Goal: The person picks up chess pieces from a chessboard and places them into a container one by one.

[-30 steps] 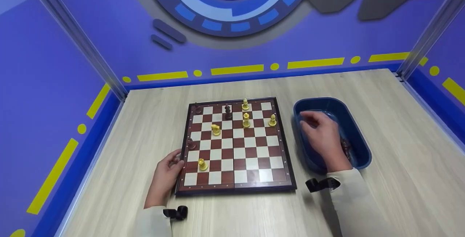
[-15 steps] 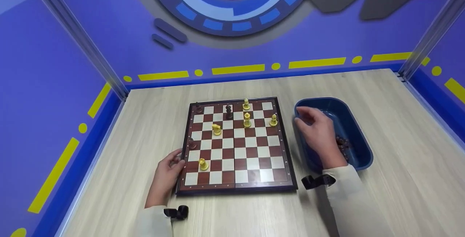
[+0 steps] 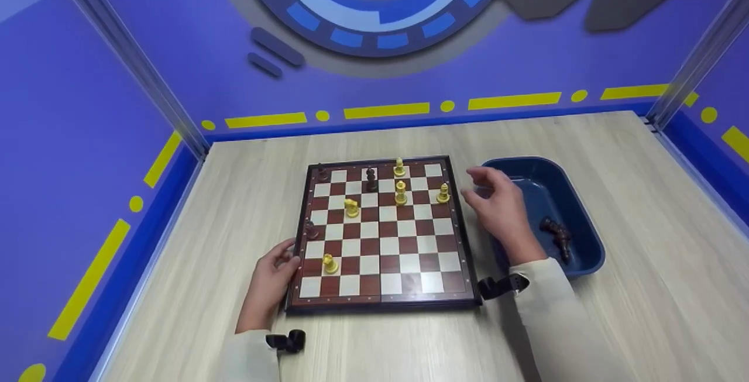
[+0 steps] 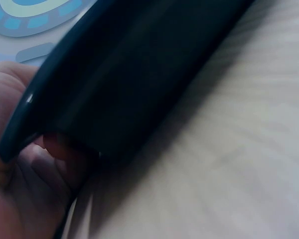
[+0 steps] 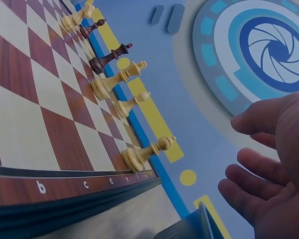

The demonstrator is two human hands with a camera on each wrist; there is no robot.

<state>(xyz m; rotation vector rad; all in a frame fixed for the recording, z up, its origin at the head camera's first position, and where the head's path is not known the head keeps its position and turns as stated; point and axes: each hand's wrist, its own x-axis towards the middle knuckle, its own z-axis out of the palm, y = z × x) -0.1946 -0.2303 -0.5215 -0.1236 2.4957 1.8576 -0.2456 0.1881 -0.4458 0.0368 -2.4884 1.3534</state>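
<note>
A brown and white chessboard (image 3: 408, 245) lies on the table with several cream chess pieces and a few dark ones standing on it. My left hand (image 3: 270, 279) holds the board's left edge. In the left wrist view, fingers (image 4: 65, 152) of that hand curl around the board's dark edge. My right hand (image 3: 500, 209) hovers over the left rim of a blue tub (image 3: 591, 224), fingers loosely bent and nothing between them. Nearest to it on the board is a cream bishop (image 5: 144, 155). A cream king (image 3: 400, 193) stands near a dark king (image 3: 371, 179).
Dark chess pieces (image 3: 559, 237) lie on their sides in the tub. A cream knight (image 3: 351, 207) and another cream piece (image 3: 330, 263) occupy the board's left half. Blue panels (image 3: 363, 86) wall in the wooden table (image 3: 234, 195) at the back and sides.
My right hand has moved left from above the tub toward the board's right edge, uncovering the dark pieces inside. My left hand stays at the board's edge. The standing pieces keep their squares.
</note>
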